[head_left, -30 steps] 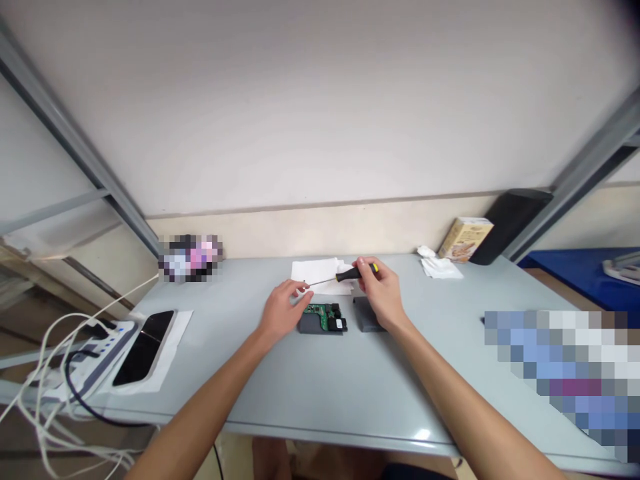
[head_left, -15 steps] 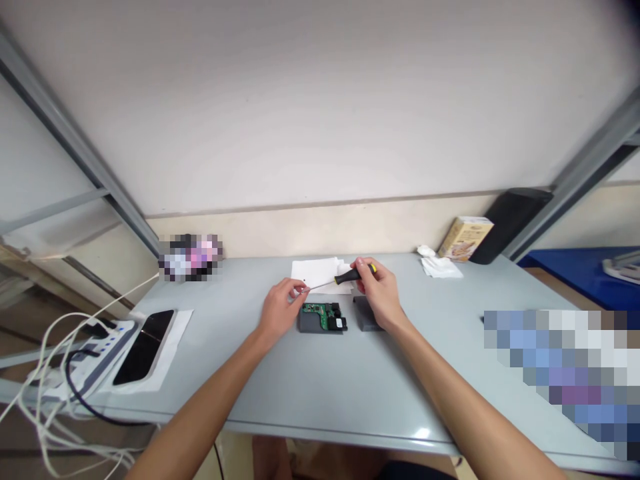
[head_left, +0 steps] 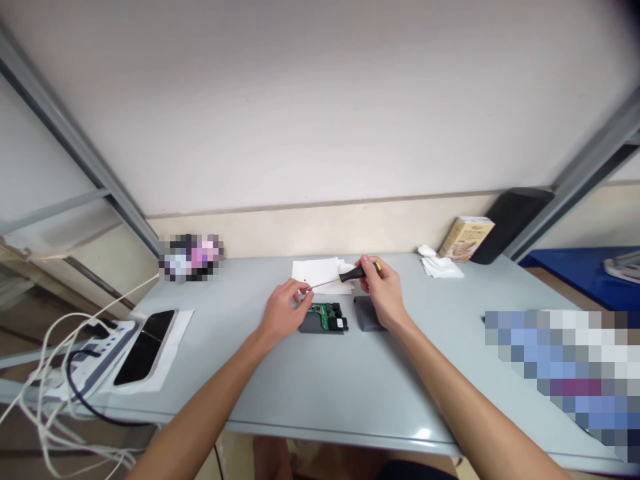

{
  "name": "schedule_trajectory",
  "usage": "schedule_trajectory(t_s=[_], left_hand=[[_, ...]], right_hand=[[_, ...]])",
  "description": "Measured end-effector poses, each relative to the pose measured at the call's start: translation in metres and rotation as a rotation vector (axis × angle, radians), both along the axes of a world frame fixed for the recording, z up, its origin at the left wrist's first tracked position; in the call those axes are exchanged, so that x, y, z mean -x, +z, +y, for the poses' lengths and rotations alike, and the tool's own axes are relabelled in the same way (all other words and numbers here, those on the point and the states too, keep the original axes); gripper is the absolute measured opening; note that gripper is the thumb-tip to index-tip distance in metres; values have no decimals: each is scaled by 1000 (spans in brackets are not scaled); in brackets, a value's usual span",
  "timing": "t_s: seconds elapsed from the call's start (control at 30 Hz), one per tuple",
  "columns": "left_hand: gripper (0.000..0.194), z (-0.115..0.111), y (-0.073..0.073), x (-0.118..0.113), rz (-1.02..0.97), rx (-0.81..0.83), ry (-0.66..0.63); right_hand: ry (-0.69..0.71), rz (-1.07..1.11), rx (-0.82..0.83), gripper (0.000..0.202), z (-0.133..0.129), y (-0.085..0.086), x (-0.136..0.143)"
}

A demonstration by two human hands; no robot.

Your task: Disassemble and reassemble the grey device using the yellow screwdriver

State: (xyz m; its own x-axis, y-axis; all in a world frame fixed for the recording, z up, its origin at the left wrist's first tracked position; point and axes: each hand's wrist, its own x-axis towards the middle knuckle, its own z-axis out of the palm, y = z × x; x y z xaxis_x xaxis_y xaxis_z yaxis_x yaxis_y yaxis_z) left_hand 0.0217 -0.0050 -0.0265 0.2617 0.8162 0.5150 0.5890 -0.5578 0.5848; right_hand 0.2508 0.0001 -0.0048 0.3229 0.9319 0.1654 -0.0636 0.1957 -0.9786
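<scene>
My right hand (head_left: 383,290) is closed round the black and yellow handle of a screwdriver (head_left: 354,273), whose thin shaft slants down to the left. At the screwdriver's tip, the thumb and forefinger of my left hand (head_left: 286,308) are pinched together; anything small between them is too tiny to make out. Just below these fingertips lies a dark grey device half with a green circuit board (head_left: 320,313), its left edge partly behind my left hand. A dark grey casing part (head_left: 367,315) rests on the table, partly covered by my right hand.
White paper (head_left: 315,270) with small dark specks lies behind the board. To the left are a phone (head_left: 145,348), a power strip (head_left: 97,360) and tangled white cables (head_left: 43,413). Crumpled tissue (head_left: 443,267), a small box (head_left: 467,239) and a black cylinder (head_left: 513,223) stand at the back right.
My right hand and the screwdriver have shifted slightly right. My left hand has moved slightly right too, its thumb now covering more of the board's upper left corner.
</scene>
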Motion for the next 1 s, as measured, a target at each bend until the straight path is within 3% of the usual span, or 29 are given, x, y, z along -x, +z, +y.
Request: schedule_trajectory(t_s=[0.77, 1.0], left_hand=[[27, 3, -3, 6, -24, 67, -80], [25, 3, -3, 6, -22, 52, -92]], right_hand=[[-21, 5, -8, 52, 1, -1, -1], [33, 144, -60, 47, 2, 1, 2]])
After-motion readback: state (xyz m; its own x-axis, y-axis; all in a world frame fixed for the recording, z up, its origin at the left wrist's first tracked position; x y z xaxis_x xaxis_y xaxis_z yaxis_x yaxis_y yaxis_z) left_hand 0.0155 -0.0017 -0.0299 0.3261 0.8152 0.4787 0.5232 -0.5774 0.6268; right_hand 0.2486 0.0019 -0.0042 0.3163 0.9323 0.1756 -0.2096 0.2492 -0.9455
